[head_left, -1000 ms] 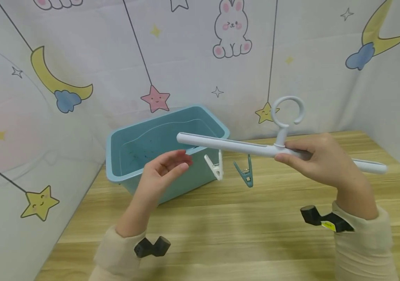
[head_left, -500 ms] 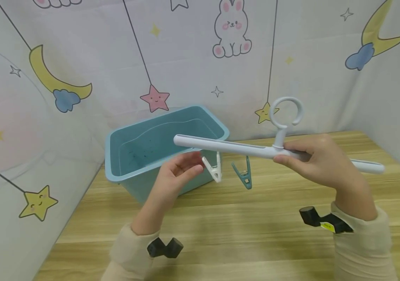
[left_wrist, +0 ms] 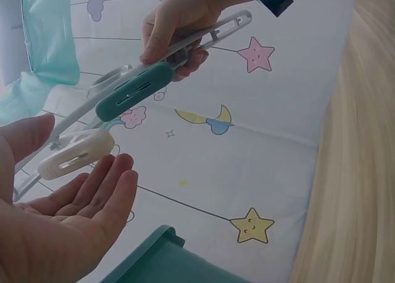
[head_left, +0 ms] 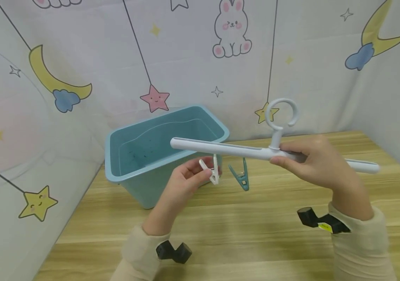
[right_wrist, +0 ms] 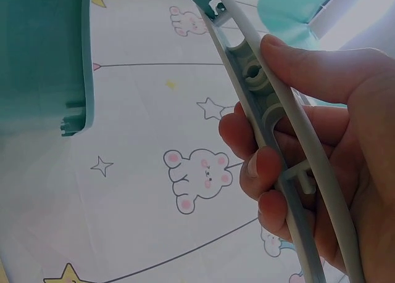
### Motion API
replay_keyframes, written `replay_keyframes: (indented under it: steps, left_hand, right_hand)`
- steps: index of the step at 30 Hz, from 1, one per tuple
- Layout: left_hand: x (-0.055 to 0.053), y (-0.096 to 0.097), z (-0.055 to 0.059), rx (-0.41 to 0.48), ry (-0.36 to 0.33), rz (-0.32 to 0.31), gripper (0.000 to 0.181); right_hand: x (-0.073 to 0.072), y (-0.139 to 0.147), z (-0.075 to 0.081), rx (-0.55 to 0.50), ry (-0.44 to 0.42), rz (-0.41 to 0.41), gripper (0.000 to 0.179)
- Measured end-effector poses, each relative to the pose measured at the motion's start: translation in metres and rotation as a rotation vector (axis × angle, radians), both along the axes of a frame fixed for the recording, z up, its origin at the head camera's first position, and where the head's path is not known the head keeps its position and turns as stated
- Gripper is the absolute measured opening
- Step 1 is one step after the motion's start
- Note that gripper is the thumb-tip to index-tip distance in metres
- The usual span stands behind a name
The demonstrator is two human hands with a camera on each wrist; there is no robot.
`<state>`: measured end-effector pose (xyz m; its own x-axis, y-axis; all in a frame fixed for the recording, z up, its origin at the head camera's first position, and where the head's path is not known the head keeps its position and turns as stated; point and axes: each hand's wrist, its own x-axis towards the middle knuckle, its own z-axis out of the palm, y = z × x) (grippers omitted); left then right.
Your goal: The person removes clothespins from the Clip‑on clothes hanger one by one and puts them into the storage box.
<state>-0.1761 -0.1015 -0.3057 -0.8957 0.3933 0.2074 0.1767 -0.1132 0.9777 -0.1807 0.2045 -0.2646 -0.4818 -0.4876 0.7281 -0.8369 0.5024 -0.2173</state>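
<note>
A white clothes hanger (head_left: 221, 148) with a round hook on top spans the head view, tilted slightly down to the right. My right hand (head_left: 314, 164) grips its bar just right of the hook, thumb on the near side. From the bar's underside hang a white clip (head_left: 215, 171) and, to its right, a teal clip (head_left: 243, 179). Around the white clip is my left hand (head_left: 186, 181), thumb on one side and fingers on the other. In the left wrist view its fingers (left_wrist: 105, 184) are loosely spread by the white clip (left_wrist: 77, 155); no firm pinch shows.
A teal plastic bin (head_left: 133, 175) stands on the wooden table (head_left: 242, 242) behind the left hand, its inside partly visible. White cloth with printed stars, moons and a bunny surrounds the table at the back and sides.
My left hand has moved right, from in front of the bin to around the white clip. The hanger and right hand have shifted slightly left and down.
</note>
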Motion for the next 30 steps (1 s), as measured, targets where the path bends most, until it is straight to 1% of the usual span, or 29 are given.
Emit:
replay_keyframes:
  steps: [3,7,9,11,16,18,23,27,30]
  left_hand:
    - [0.000,0.002,-0.002,0.053,0.002,-0.029,0.042]
    - [0.000,0.005,-0.004,0.095,0.006,-0.023,0.050]
    - [0.000,0.006,-0.006,0.123,0.008,-0.022,0.051]
    - [0.000,0.008,-0.008,0.152,0.011,-0.025,0.046]
    - [0.000,0.011,-0.010,0.226,-0.004,-0.051,0.021]
    - [0.000,0.013,-0.010,0.251,-0.018,-0.062,0.015]
    - [0.000,0.014,-0.011,0.287,-0.045,-0.087,0.012]
    - [0.000,0.014,-0.011,0.301,-0.073,-0.099,0.008]
    - [0.000,0.014,-0.010,0.298,-0.089,-0.093,0.011]
  right_hand:
    - [-0.001,-0.001,0.000,0.003,0.002,0.007,0.017]
    - [-0.002,-0.003,-0.001,0.002,0.003,0.010,0.017]
    - [-0.002,-0.004,-0.002,0.002,0.003,0.012,0.017]
    - [-0.002,-0.004,-0.002,0.005,0.000,0.010,0.016]
    - [-0.002,-0.006,-0.003,0.020,-0.005,-0.001,0.011]
    - [-0.002,-0.007,-0.004,0.025,-0.009,-0.001,0.012]
    - [-0.003,-0.008,-0.004,0.030,-0.019,0.011,0.015]
    - [-0.003,-0.009,-0.005,0.034,-0.036,0.011,0.014]
    - [-0.004,-0.010,-0.006,0.027,-0.037,0.012,0.011]
